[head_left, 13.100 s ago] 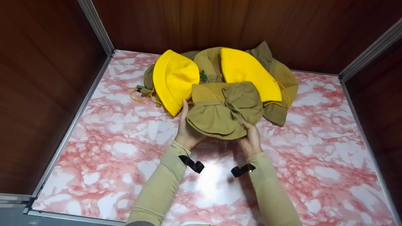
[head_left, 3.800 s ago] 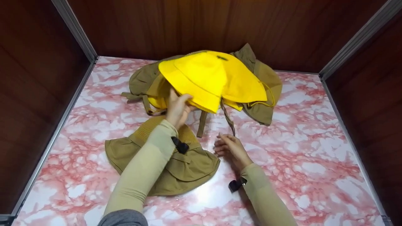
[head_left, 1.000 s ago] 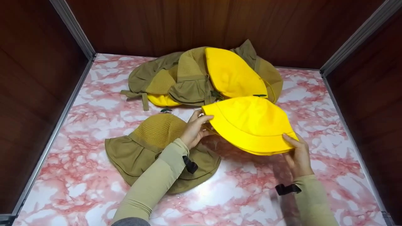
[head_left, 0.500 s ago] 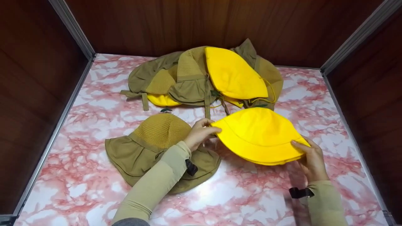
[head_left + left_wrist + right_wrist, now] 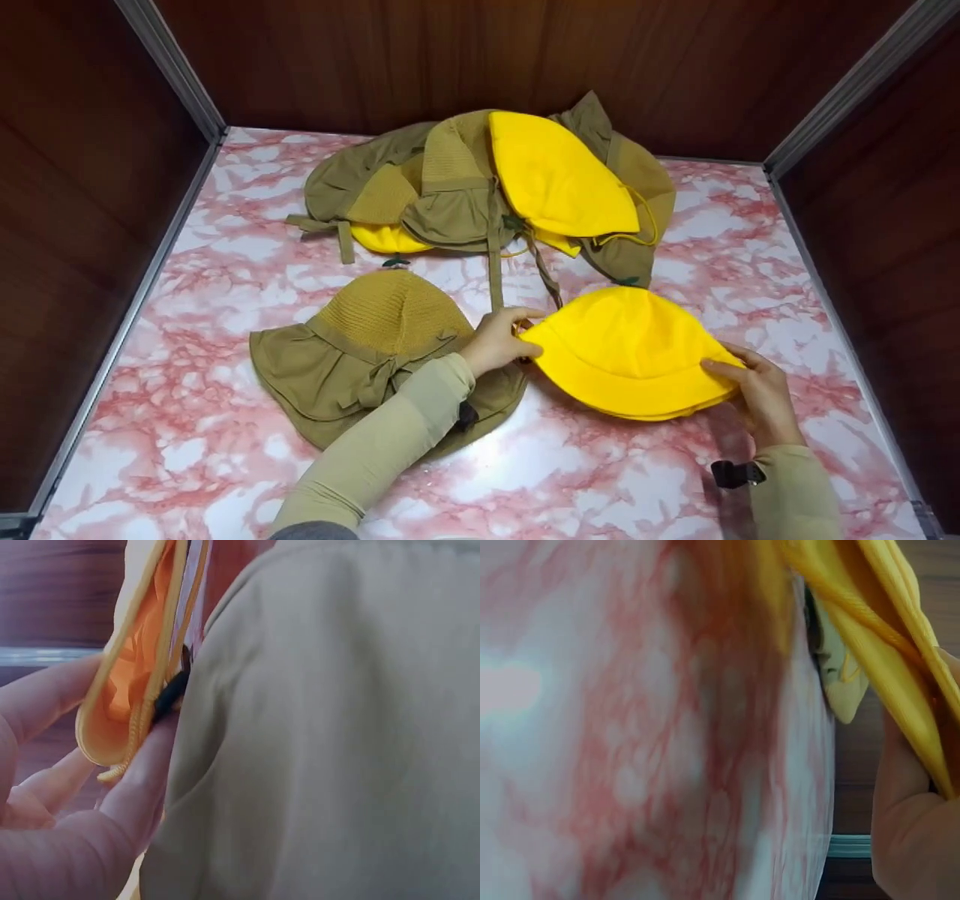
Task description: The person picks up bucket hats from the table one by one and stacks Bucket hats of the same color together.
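Observation:
Both hands hold a yellow bucket hat point(image 5: 637, 337) by opposite ends of its brim, crown away from the person and a small green leaf tab at its top. My left hand point(image 5: 499, 341) pinches the left end, thumb on top. In the left wrist view the brim's folded edge and a yellow cord point(image 5: 135, 727) lie between the fingers. My right hand point(image 5: 761, 390) pinches the right end, its thumb on the brim. Just left, partly under the left forearm, an olive sun hat point(image 5: 390, 315) with a knitted crown, wide ruffled brim and tied bow lies on the table.
Along the back wall lies a heap of olive hats point(image 5: 457, 210), with another yellow hat point(image 5: 562, 180) on top and straps trailing forward. Dark wood panels point(image 5: 480, 60) with metal edge strips enclose the pink marbled table point(image 5: 225, 420) on three sides.
Over the last second both hands have carried the yellow hat toward the person and slightly right, away from the heap. Earlier, the left hand lifted it by the heap; the olive hat was laid down before.

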Demonstrator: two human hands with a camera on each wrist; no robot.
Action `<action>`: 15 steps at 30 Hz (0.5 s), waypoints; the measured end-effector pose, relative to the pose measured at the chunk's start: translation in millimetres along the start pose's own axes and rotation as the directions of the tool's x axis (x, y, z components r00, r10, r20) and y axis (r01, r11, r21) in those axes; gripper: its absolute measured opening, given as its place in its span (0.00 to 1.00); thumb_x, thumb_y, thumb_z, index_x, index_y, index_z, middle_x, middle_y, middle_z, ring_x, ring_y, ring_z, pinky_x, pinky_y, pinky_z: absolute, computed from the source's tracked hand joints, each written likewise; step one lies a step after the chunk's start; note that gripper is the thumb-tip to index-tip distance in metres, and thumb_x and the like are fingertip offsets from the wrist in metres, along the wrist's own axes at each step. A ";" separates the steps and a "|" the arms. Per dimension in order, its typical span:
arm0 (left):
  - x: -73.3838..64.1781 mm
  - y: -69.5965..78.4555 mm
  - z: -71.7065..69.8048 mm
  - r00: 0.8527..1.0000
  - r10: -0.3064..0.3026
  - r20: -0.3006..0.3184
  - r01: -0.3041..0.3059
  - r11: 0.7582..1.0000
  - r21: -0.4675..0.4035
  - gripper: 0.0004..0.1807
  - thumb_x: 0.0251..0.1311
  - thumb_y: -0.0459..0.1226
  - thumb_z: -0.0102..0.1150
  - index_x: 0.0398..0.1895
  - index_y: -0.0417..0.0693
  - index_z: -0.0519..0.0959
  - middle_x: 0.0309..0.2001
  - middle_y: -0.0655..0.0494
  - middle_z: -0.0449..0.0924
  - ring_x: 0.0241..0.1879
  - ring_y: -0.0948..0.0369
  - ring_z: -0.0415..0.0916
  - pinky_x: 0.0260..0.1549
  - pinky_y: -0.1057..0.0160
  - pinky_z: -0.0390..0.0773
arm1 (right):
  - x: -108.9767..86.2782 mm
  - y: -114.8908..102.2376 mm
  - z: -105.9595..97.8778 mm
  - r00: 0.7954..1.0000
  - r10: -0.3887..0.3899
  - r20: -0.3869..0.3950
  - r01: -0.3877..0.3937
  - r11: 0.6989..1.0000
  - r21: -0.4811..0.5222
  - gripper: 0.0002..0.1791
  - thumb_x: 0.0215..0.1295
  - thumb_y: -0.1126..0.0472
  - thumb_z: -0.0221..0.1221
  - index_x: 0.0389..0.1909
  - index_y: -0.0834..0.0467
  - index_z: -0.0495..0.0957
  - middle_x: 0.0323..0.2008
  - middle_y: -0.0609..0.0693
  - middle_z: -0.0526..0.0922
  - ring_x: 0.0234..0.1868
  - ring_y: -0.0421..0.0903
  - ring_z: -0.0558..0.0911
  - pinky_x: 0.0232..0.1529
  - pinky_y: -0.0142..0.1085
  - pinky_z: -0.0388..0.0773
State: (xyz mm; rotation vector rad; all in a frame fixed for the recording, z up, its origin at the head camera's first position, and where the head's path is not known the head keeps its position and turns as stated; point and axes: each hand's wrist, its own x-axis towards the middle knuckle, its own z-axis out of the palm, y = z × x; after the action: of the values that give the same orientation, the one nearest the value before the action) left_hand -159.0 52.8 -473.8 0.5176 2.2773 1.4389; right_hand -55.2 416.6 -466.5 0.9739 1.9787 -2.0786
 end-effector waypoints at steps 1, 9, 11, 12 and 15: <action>-0.4 0.1 1.3 1.000 0.010 0.003 -0.010 1.000 0.010 0.30 0.50 0.32 0.70 0.60 0.44 0.79 0.50 0.45 0.82 0.37 0.61 0.72 0.34 0.70 0.74 | 0.8 1.1 -0.7 1.000 0.006 -0.007 -0.006 1.000 -0.014 0.16 0.57 0.57 0.72 0.45 0.41 0.80 0.35 0.35 0.84 0.35 0.36 0.83 0.41 0.27 0.83; -1.9 -3.3 6.8 0.998 0.051 0.031 -0.054 0.990 0.127 0.21 0.56 0.31 0.67 0.56 0.44 0.82 0.56 0.48 0.82 0.50 0.55 0.76 0.50 0.63 0.76 | 6.0 9.4 0.1 0.997 -0.073 -0.013 0.071 0.991 -0.114 0.22 0.58 0.59 0.71 0.53 0.44 0.82 0.34 0.33 0.84 0.35 0.35 0.83 0.39 0.26 0.83; -1.9 -4.1 7.7 0.998 0.052 0.039 -0.057 0.987 0.151 0.20 0.58 0.32 0.66 0.55 0.43 0.82 0.56 0.48 0.82 0.52 0.53 0.77 0.54 0.60 0.76 | 6.4 10.0 0.3 0.996 -0.085 -0.012 0.082 0.980 -0.180 0.22 0.57 0.56 0.72 0.53 0.44 0.82 0.35 0.32 0.83 0.36 0.34 0.82 0.40 0.26 0.83; -1.9 -4.4 8.1 0.998 0.051 0.041 -0.057 0.985 0.162 0.19 0.59 0.32 0.66 0.55 0.43 0.83 0.56 0.48 0.82 0.53 0.52 0.77 0.55 0.59 0.76 | 6.6 10.2 0.3 0.996 -0.090 -0.012 0.085 0.973 -0.215 0.22 0.57 0.55 0.72 0.53 0.44 0.82 0.35 0.31 0.82 0.37 0.34 0.82 0.40 0.26 0.82; -2.7 -4.8 8.9 0.998 0.044 0.044 -0.051 0.985 0.163 0.17 0.64 0.34 0.62 0.55 0.43 0.82 0.56 0.46 0.81 0.55 0.51 0.76 0.57 0.56 0.76 | 6.8 10.5 -0.1 0.996 -0.090 -0.010 0.082 0.950 -0.301 0.26 0.57 0.51 0.72 0.57 0.47 0.80 0.37 0.29 0.80 0.40 0.33 0.80 0.42 0.24 0.81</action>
State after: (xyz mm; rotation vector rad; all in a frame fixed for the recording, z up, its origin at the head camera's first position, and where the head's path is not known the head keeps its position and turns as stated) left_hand -152.7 56.3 -481.3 0.6485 2.3791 1.2570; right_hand -55.4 417.5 -479.1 0.8682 2.2991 -1.7363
